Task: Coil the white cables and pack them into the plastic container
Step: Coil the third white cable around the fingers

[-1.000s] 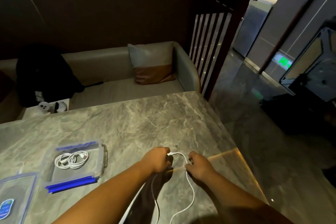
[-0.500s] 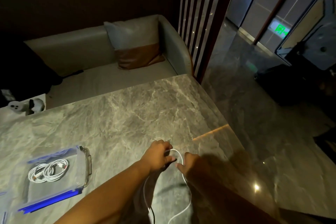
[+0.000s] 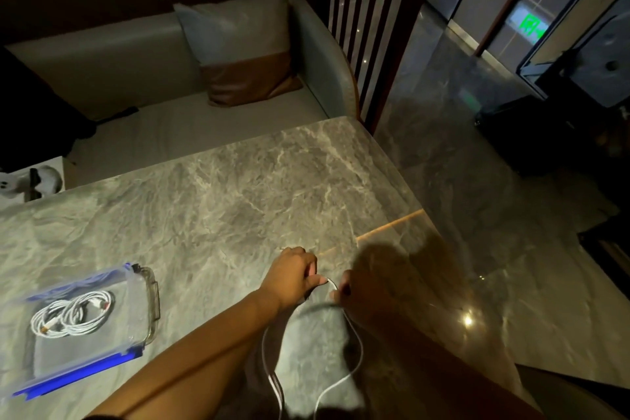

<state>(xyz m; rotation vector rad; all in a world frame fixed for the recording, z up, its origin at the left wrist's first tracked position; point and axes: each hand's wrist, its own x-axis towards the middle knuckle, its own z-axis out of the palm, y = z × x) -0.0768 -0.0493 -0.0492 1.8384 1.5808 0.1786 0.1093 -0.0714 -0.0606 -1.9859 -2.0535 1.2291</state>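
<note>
Head view is showing the left hand (image 3: 293, 278) and right hand (image 3: 366, 293) both pinching a white cable (image 3: 354, 348) close together above the tabletop (image 3: 238, 187), its loose length drooping toward the person. Coiling of this cable is only beginning, by my judgement. Well to the left, the plastic container (image 3: 146, 303) is sitting open, already holding coiled cables (image 3: 71, 317); its lid is not yet on.

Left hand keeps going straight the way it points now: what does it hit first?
Probably the right hand: the left hand points right along the white cable both pinch, fingertips nearly meeting. Depth between them is unclear.
</note>
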